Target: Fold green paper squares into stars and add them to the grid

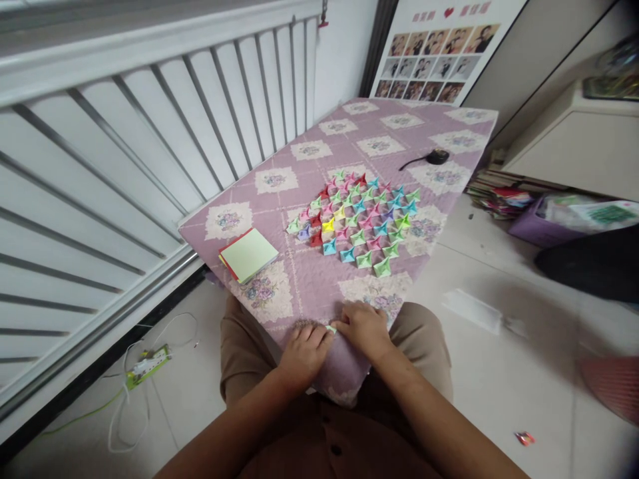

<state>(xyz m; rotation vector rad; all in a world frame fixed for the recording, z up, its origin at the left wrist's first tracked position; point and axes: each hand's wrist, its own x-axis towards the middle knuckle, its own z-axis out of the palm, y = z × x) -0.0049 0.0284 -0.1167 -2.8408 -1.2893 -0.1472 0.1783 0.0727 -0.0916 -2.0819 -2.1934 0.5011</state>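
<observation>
Cloth-covered desk (312, 283), folded paper shapes (358, 237) beyond; left hand (304, 349), right hand (364, 329) at pale-green paper (331, 329), fingers' grip unclear from here.

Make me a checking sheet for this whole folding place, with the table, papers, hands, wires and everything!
Surface: patterned pink-purple tablecloth.
Job's things: many colourful folded paper pieces; paper stack, pale green on top; small pale paper between the hands.
Clutter: black object on the table; red scrap on the floor.
Hands: left hand and right hand at the small pale paper; exact grip unclear.
Cables: floor power strip with cords.
Surroundings: white radiator, photo board.
</observation>
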